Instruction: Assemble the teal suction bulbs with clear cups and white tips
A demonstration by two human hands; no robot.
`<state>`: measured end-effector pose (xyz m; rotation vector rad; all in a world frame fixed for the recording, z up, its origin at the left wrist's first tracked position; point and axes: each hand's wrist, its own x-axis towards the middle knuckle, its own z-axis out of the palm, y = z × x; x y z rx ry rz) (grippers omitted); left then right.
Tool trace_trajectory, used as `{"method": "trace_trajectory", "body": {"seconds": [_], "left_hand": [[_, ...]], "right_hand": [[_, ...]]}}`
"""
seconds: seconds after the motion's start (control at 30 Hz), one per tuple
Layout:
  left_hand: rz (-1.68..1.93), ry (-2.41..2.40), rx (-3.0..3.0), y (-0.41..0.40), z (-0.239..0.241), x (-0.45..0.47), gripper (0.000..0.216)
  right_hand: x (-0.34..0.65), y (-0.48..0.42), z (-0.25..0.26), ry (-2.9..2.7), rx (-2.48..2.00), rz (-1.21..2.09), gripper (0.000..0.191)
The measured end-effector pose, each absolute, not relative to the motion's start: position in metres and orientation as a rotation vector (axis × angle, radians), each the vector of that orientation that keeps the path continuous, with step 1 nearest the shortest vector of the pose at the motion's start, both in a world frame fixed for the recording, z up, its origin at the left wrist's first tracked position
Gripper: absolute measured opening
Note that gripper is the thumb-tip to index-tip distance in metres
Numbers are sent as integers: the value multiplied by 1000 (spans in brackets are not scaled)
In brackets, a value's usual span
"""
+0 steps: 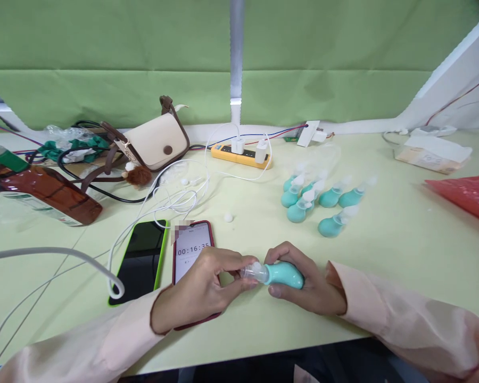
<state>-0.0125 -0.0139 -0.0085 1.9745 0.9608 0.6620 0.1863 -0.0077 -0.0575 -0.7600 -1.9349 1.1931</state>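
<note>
A teal squeeze bulb [284,275] with a clear nozzle [256,272], looking like a bulb aspirator, is held level between my hands just above the table. My left hand [203,284], closed, pinches the nozzle between thumb and fingers. Wrapped round the bulb from the right is my right hand [309,284]. The nozzle sits against the bulb's neck; whether it is fully seated I cannot tell. Beyond my hands lies a group of several similar aspirators [296,211], teal with clear tips. A single aspirator [331,226] lies a little nearer. A small white piece [228,217] rests behind my left hand.
Under my left forearm lies a red-cased phone [191,244] with a running timer, beside a green-edged phone [141,250]. White cables cross the left side. Farther back are a bottle [51,186], a handbag [155,142], a yellow power strip [239,156] and a red bag [467,197].
</note>
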Motion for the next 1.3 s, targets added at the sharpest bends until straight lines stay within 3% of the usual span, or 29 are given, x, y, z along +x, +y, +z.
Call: {"method": "trace_trajectory", "body": {"seconds": [0.37,0.97,1.07,1.3], "left_hand": [[742,855,2347,-14,-12,-15,20],[803,513,2656,-7,-15,-17,23],[840,621,2532,-7,-18,-16,18],[902,1021,2369,-2,-19,-16,21]], "right_hand": [[185,1,-56,-1559,-755,1934,30],[186,17,-55,-1356,-659,2682,44],[185,17,-53,-1456,-723,2504,48],[185,6,-53,-1509,-944,1727,35]]}}
